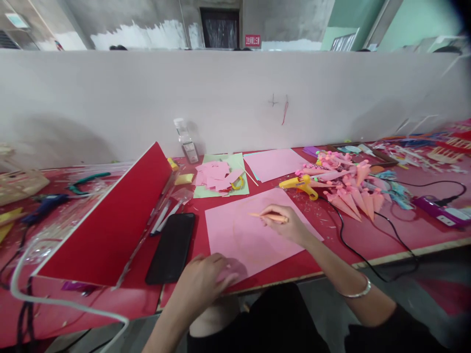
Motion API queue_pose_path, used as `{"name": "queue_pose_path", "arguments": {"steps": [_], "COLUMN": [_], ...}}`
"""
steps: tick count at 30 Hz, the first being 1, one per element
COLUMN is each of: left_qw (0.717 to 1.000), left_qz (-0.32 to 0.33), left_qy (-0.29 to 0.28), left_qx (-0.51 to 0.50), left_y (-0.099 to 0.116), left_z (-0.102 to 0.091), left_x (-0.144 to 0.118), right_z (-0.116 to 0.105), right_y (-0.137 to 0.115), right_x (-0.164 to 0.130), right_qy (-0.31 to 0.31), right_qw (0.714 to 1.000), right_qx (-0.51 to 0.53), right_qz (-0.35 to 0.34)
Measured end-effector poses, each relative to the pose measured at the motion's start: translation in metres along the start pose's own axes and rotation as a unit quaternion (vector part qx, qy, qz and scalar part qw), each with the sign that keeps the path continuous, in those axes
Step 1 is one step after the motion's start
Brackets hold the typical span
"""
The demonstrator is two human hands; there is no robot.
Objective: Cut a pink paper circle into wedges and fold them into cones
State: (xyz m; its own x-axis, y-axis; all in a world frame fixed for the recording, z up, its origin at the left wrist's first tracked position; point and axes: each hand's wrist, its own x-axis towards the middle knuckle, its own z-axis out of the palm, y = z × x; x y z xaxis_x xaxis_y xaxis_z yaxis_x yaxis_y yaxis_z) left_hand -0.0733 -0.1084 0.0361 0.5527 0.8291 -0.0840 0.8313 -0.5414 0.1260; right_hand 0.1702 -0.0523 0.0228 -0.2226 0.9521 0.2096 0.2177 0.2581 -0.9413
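Observation:
A pink paper sheet (243, 235) lies on the red table (368, 235) in front of me, with a faint drawn curve on it. My right hand (287, 223) grips a pencil (263, 215) whose tip rests on the sheet's upper middle. My left hand (204, 282) presses flat on the sheet's near left corner, at the table's front edge. A silver bangle (358, 291) circles my right wrist.
A black phone (171, 247) lies left of the sheet, beside a tilted red board (110, 225). A yellow glue gun (301, 185), pink paper cones (353, 191), paper scraps on a green sheet (221, 176), a second pink sheet (274, 163) and a clear bottle (186, 142) lie behind. Black cables (368, 260) trail right.

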Motion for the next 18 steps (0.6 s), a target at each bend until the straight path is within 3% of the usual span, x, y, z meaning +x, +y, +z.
{"name": "queue_pose_path", "arguments": {"steps": [3,5,15,18], "left_qw": [0.997,0.991,0.984,0.984], "left_qz": [-0.043,-0.078,-0.115,-0.115], "left_qy": [0.025,0.026,-0.023,-0.022], "left_qx": [0.066,0.105,0.135,0.135], "left_y": [-0.013,-0.019,-0.016,-0.017], "left_z": [0.013,0.021,0.027,0.029], "left_x": [0.006,0.009,0.011,0.011], "right_z": [0.017,0.025,0.028,0.029], "right_y": [0.006,0.013,0.030,0.031], "right_x": [0.006,0.011,0.022,0.025], "right_qy": [-0.098,-0.132,-0.141,-0.103], "right_qw": [0.991,0.980,0.978,0.988], "right_qx": [0.069,0.116,0.122,0.090], "right_qz": [0.066,0.092,0.094,0.070]}}
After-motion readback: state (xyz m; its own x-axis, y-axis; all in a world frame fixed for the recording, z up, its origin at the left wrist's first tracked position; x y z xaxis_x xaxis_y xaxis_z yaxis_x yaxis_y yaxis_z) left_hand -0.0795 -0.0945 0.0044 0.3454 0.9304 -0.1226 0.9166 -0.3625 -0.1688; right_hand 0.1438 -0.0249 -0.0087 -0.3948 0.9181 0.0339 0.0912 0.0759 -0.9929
